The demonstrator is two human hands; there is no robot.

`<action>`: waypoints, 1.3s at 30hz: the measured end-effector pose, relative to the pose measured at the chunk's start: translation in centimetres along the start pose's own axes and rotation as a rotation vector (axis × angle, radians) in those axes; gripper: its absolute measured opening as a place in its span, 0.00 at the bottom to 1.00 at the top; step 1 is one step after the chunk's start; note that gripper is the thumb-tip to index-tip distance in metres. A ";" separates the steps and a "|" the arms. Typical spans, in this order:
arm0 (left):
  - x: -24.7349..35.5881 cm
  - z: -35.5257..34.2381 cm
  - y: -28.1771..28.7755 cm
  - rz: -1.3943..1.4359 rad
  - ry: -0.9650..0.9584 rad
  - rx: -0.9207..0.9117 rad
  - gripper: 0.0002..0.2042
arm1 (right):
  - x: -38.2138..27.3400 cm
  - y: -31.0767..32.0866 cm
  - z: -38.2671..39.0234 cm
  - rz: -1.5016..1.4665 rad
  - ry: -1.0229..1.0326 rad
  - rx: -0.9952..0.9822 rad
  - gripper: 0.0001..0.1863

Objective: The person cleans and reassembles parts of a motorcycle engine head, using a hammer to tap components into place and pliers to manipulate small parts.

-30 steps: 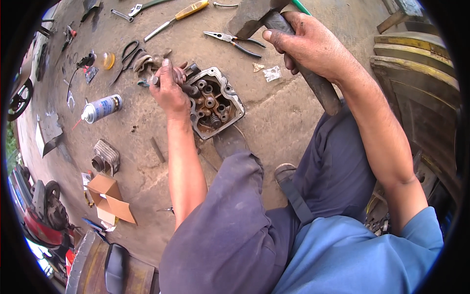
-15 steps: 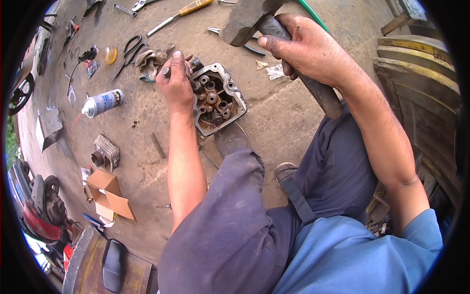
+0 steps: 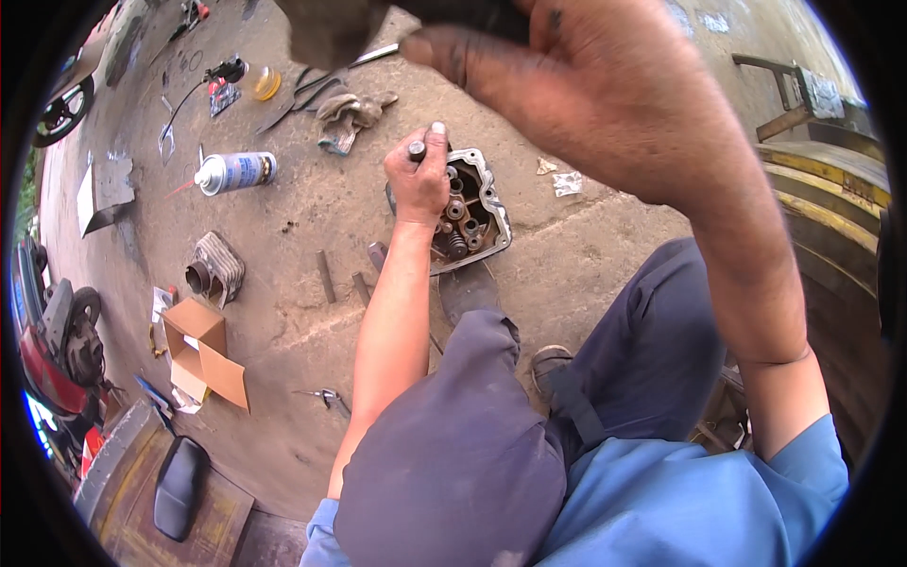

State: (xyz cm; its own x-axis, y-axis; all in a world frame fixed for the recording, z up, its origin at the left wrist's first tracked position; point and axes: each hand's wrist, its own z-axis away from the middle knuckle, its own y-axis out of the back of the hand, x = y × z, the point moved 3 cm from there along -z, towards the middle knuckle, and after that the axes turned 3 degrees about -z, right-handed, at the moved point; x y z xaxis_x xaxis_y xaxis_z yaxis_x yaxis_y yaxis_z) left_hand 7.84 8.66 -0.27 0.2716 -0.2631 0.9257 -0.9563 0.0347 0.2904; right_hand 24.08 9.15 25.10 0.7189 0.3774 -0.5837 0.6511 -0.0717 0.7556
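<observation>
- We see the left hand [image 3: 419,189] with its fingers closed around a thick metal rod [image 3: 416,149], whose round end comes out beside the thumb.
- The engine cylinder head [image 3: 501,222] sits near the floor, in front of the bent knee, with its open side facing up; the left hand covers its left part. Inside it we notice a valve spring [image 3: 457,246].
- The lower end of the rod is hidden behind the hand, so we cannot tell what it touches.
- The right hand [image 3: 605,104] is raised close to the camera and is a little blurred. It grips the dark handle of a hammer [image 3: 331,38]; the fingertips below the handle we cannot see well.
- The hammer is partly cut by the upper edge, and we see it apart from the rod.
- On the concrete floor [image 3: 605,236], beyond the left hand, lie a grey work glove [image 3: 351,115] and black-handled scissors [image 3: 312,90].
- Farther to the left we find a spray can [image 3: 236,173], a finned engine cylinder [image 3: 222,266] and an opened cardboard box [image 3: 203,331].
</observation>
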 end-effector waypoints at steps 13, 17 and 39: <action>-2.1 -0.2 0.4 0.436 0.318 0.052 0.15 | 5.7 -2.5 2.1 -0.072 -0.263 -0.166 0.19; -3.1 -0.8 0.2 0.611 0.315 0.090 0.17 | 9.7 -1.9 6.6 -0.089 -0.525 -0.205 0.20; 0.1 -1.3 0.7 0.416 0.275 -0.014 0.18 | 15.2 -2.3 12.1 -0.428 -0.783 -0.230 0.21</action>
State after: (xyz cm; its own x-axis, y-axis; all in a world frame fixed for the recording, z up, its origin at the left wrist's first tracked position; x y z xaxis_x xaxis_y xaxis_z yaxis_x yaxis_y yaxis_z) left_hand 7.33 9.90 0.38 -0.1123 0.0402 0.9929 -0.9886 0.0964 -0.1157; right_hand 36.43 3.84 10.88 0.4420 -0.4094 -0.7981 0.8953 0.1466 0.4206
